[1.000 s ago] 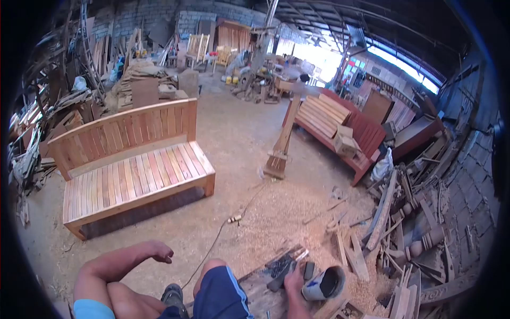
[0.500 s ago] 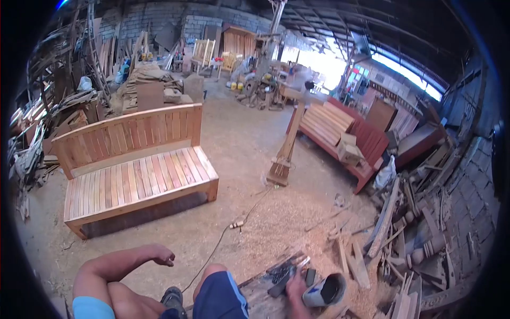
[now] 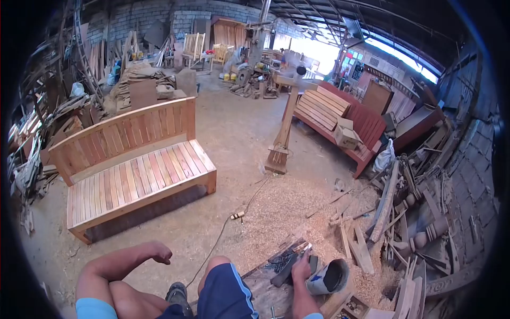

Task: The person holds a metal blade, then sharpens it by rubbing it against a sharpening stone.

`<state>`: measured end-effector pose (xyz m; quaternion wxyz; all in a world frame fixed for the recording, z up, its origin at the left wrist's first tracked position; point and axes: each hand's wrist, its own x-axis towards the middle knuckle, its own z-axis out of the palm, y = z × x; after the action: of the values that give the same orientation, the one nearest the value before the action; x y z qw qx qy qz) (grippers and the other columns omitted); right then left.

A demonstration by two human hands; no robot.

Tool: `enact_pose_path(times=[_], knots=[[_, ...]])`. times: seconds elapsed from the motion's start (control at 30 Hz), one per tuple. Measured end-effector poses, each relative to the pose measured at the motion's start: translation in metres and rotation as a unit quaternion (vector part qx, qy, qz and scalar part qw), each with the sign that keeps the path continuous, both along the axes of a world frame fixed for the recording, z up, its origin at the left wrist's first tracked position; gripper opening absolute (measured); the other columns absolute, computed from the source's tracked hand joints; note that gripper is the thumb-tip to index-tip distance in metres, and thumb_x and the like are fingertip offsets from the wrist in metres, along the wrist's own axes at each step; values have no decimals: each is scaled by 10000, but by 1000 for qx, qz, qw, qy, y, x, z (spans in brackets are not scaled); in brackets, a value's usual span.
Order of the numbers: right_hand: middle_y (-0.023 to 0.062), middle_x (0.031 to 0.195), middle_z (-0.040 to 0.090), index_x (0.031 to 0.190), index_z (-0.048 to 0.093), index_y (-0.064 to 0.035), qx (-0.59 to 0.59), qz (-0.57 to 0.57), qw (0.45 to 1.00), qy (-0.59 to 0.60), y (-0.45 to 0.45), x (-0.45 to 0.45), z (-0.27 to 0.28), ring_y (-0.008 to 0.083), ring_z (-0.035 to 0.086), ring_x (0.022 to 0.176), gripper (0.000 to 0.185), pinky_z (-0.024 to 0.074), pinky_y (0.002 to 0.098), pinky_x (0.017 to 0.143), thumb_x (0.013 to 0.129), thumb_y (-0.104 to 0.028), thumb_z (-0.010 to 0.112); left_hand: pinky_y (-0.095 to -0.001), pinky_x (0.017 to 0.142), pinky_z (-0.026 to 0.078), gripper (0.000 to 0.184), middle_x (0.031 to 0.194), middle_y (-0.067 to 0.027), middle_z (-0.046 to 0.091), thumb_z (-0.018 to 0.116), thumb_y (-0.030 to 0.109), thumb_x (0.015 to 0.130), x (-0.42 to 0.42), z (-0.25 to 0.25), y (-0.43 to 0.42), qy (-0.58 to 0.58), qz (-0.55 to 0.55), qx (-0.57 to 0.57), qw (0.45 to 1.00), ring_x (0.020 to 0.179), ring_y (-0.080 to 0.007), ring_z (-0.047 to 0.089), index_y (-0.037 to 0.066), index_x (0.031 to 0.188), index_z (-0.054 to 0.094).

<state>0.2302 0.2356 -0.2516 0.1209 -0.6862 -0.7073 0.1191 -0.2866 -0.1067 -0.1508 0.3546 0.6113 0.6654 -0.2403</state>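
Shavings (image 3: 289, 199) around a low worktop, hands well apart

We see the left hand (image 3: 162, 252) at the lower left of the frame, wrist bent, fingers drooping; we cannot tell how far they are closed or whether they hold anything. The right hand (image 3: 301, 268) reaches over the worktop (image 3: 263, 290), lower right of centre, its fingers pointing up the frame. It lies between a long dark block (image 3: 283, 272) on its left and a small dark block (image 3: 313, 262) on its right. We cannot tell whether it grips either one, or how far its fingers are open.

Just right of that hand we find a grey container (image 3: 316, 285), its open mouth tilted toward us. Dark, slender pieces (image 3: 279, 260) lie beyond the long block, too small for us to name. A divided wooden box (image 3: 365, 307) sits at the bottom edge, right of centre.

Farther off, we see a slatted wooden bench (image 3: 141, 175) across the left of the frame, a cable (image 3: 214, 245) on the floor near the middle, an upright wooden stand (image 3: 285, 130) above centre, and a red bench (image 3: 370, 130) at the upper right with a carton (image 3: 346, 135) on it.
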Motion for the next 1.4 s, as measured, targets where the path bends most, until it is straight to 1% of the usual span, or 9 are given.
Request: enact_pose_path(times=[0.17,0.23,0.3,0.57,0.93,1.03,1.17,1.27,1.4], knots=[[230,1070,729,1548,426,-249,-89,74,993,-34,-47,-6,42,451,710,858,591,543,570,747,974,-282,565,-503,977,506,514,1202,-192,713,617,539,935,-24,-4,16,-48,61,64,995,1136,-406,654,130,1231,712],[214,1036,737,1546,431,-265,64,55,996,35,-3,-4,9,450,713,865,579,550,564,749,980,-269,556,-499,988,504,524,1214,-190,710,640,534,922,-20,-10,2,-48,104,44,992,1140,-406,653,126,1244,708],[228,972,738,1540,430,-268,-27,-24,999,12,33,-3,-7,451,717,851,561,551,569,729,989,-279,539,-494,985,509,521,1206,-194,713,675,511,899,-29,-5,1,16,99,17,995,1136,-403,658,105,1223,715],[262,866,721,1596,343,-316,-14,72,997,-19,-25,9,-3,458,701,756,649,535,579,668,995,-354,585,-456,925,550,446,1141,-186,739,672,415,893,-22,77,5,19,223,77,972,1072,-364,701,82,1184,730],[285,826,706,1612,329,-220,-87,6,996,-6,-27,-1,5,478,697,746,661,542,594,720,998,-271,571,-447,926,554,452,1155,-170,740,675,415,891,-28,70,-1,29,213,40,976,1081,-343,702,89,1198,730],[257,847,723,1634,246,-311,61,-40,997,12,-1,4,-20,457,700,731,717,540,552,671,1002,-362,579,-453,928,554,463,1142,-174,742,677,422,889,-22,60,-14,42,186,18,981,1073,-350,704,90,1207,728],[292,878,715,1589,379,-201,153,11,987,48,-27,-12,10,476,705,816,610,548,572,748,1015,-319,549,-466,930,554,480,1110,-183,748,680,432,886,-31,77,0,46,179,53,981,1053,-363,708,91,1222,723],[297,933,719,1583,385,-198,-61,-36,997,24,-32,-11,26,480,706,865,602,550,571,772,1016,-328,541,-463,933,554,477,1112,-178,749,682,431,885,-20,72,-7,6,248,56,967,1058,-357,707,94,1219,724],[296,925,719,1580,389,-201,-2,-60,998,28,-10,-15,16,486,704,856,595,547,579,773,1019,-336,535,-459,919,557,477,1102,-172,753,689,432,879,-22,64,-8,72,141,25,987,1051,-346,711,99,1219,724]])
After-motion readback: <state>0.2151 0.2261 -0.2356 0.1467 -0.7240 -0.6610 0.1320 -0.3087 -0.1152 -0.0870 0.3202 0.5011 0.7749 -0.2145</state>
